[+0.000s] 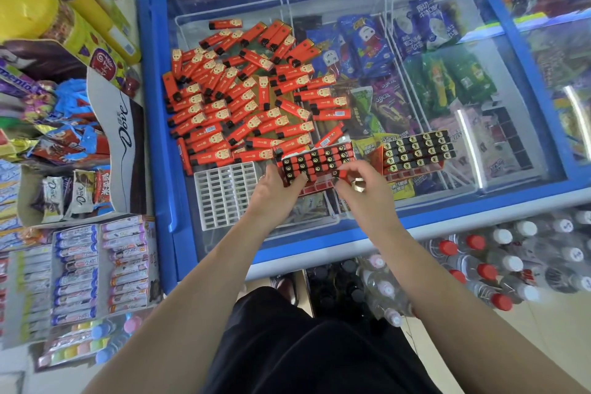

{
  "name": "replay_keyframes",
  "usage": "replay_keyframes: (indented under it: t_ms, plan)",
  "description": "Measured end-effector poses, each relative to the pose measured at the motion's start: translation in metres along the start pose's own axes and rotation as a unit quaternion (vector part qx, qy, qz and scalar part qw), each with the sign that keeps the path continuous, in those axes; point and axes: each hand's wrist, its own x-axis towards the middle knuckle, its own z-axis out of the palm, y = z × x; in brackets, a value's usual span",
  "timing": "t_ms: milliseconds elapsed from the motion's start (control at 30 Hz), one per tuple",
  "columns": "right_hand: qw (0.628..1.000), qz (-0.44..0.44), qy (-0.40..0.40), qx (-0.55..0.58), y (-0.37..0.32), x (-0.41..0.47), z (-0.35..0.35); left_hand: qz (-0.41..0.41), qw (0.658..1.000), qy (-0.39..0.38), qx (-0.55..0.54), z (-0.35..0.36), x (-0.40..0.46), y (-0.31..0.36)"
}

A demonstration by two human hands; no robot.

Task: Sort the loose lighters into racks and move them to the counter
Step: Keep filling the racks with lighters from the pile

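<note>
Several loose red lighters lie in a heap on the glass lid of a blue chest freezer. A red rack partly filled with upright lighters sits near the lid's front. My left hand grips its left end, thumb on top. My right hand pinches a lighter at the rack's front right corner. A second rack, full of lighters, stands just to the right. An empty white rack lies flat to the left of my left hand.
Ice cream packets show under the freezer glass. Candy and chocolate display boxes crowd the left side. Packs of bottled water stand on the floor at the right, below the freezer's front edge.
</note>
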Motion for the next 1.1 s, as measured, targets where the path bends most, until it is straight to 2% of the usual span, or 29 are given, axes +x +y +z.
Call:
replay_keyframes:
  t_ms: [67, 167, 300, 667, 1000, 1100]
  plan:
    - [0.996, -0.058, 0.007, -0.071, 0.0, 0.002, -0.001, 0.0, 1.0, -0.002, 0.001, 0.0, 0.0, 0.001]
    - [0.996, -0.063, -0.003, -0.07, -0.002, 0.001, 0.001, -0.001, 1.0, -0.002, 0.002, -0.001, 0.0, 0.002]
    - [0.999, -0.018, -0.017, -0.033, -0.003, -0.001, 0.007, 0.003, 1.0, -0.004, 0.003, -0.001, -0.001, 0.003]
    - [0.996, 0.033, 0.002, 0.085, -0.006, -0.005, 0.01, 0.0, 1.0, -0.015, -0.012, -0.002, -0.002, 0.004]
    - [0.974, 0.1, 0.006, 0.203, -0.005, 0.001, 0.02, 0.001, 1.0, -0.007, -0.013, -0.002, -0.002, 0.005]
    - [0.964, 0.153, 0.02, 0.215, -0.004, 0.005, 0.023, -0.001, 1.0, -0.009, -0.005, -0.002, -0.003, 0.006]
